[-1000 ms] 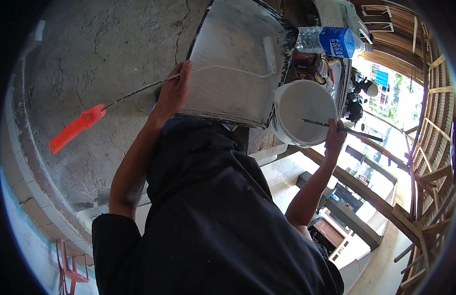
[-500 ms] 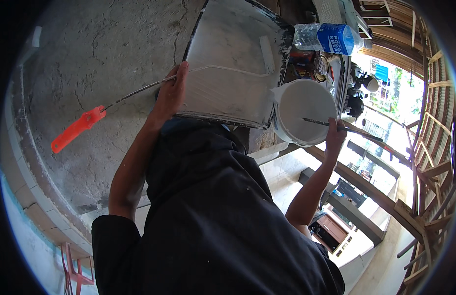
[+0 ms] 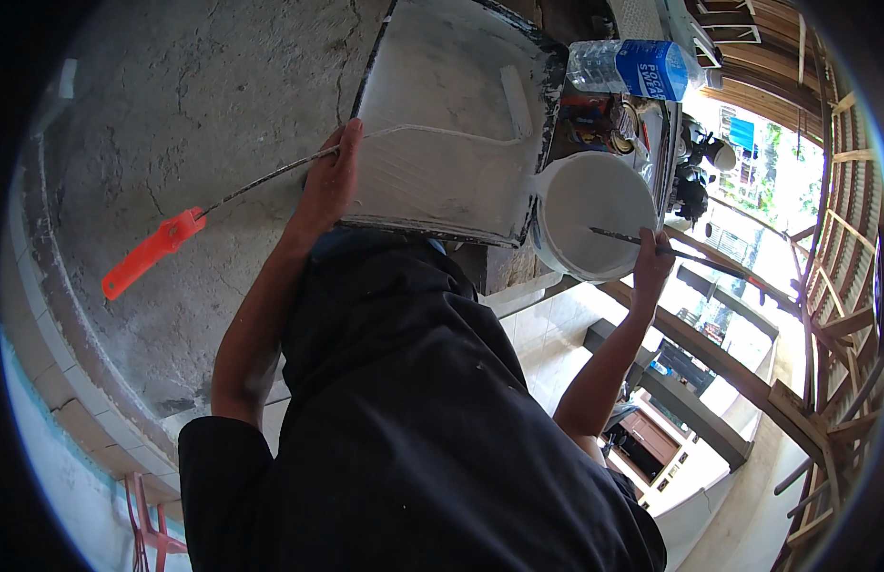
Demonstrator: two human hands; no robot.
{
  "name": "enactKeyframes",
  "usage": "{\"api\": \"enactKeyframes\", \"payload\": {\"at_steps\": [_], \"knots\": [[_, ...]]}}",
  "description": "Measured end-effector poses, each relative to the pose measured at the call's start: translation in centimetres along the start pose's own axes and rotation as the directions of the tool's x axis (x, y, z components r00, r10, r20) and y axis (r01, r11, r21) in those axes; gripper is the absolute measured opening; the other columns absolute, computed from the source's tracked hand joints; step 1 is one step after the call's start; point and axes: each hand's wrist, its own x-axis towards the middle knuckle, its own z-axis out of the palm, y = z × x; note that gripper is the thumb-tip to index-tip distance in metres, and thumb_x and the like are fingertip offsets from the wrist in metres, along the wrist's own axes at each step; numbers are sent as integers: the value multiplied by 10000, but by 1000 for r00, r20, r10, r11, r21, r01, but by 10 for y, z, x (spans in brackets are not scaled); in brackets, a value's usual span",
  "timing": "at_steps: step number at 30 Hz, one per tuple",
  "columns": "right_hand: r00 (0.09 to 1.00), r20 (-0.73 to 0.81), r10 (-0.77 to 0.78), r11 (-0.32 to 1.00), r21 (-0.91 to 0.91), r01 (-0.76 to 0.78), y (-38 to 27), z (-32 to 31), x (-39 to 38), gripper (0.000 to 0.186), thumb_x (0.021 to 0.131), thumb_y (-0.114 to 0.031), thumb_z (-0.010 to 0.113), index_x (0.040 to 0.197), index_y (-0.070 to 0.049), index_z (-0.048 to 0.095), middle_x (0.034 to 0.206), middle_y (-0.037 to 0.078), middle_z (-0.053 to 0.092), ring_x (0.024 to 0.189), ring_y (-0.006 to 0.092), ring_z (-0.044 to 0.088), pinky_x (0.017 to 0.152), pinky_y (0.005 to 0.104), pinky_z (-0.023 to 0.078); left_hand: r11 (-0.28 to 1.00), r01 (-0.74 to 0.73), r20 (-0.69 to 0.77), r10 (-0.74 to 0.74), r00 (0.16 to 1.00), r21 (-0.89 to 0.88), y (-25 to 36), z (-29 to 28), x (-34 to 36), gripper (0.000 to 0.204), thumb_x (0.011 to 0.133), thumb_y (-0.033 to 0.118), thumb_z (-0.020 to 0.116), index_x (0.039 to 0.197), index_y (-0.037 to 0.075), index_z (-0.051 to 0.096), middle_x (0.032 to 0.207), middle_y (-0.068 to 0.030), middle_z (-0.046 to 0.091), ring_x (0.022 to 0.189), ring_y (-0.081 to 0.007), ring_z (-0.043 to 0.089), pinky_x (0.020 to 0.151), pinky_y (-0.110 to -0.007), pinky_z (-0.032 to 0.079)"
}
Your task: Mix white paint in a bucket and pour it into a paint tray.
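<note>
- Nothing much has moved since earlier; both hands keep their grips.
- Left hand (image 3: 327, 186) grips paint tray (image 3: 451, 124) edge, touching roller's (image 3: 511, 100) wire.
- Right hand (image 3: 651, 267) closed on thin stick (image 3: 618, 235) over white bucket (image 3: 594, 214).

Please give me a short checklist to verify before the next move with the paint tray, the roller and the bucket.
1. Left hand steadies paint tray at its near edge: ok.
2. Roller lies inside the tray, orange handle sticking out left: ok.
3. Right hand has a grip on the stick over the white bucket: ok.
4. Bucket stands apart from tray: cannot tell.
5. Water bottle lies clear of the tray: ok.
</note>
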Motion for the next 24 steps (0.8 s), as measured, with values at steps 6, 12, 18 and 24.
{"api": "enactKeyframes", "payload": {"at_steps": [6, 12, 18, 24], "knots": [[1000, -8, -14, 999, 47, 14, -2, 3, 0, 228, 832, -217, 592, 720, -26, 537, 615, -4, 475, 613, 84, 417, 599, 270, 365, 999, 12, 8, -12, 1000, -36, -8, 0, 3, 617, 955, 511, 373, 1158, -51, 522, 1007, -140, 590, 949, -167, 502, 878, -285, 393], [1000, 3, 15, 1000, -4, -15, -8, 1, -1, 232, 831, -219, 590, 719, -25, 531, 622, 10, 494, 609, 90, 436, 595, 273, 377, 999, 42, 4, -42, 999, -33, -2, 1, 0, 613, 954, 517, 371, 1136, -46, 531, 975, -128, 582, 927, -159, 491, 865, -276, 391], [1000, 1, 26, 999, 30, -26, -8, 2, -1, 226, 831, -220, 585, 760, -6, 569, 648, 29, 535, 627, 97, 466, 615, 276, 393, 998, 62, 6, -62, 998, -13, 1, 0, -1, 618, 953, 522, 367, 1144, -45, 526, 979, -131, 582, 930, -159, 493, 866, -277, 391], [1000, -1, 5, 1000, 14, -5, -7, 2, -1, 243, 833, -223, 581, 830, 18, 605, 690, 49, 580, 658, 109, 501, 648, 284, 413, 998, 54, -1, -54, 999, -18, -10, 1, 2, 650, 942, 542, 373, 1193, -43, 507, 1022, -152, 589, 967, -168, 509, 881, -281, 392]]}}
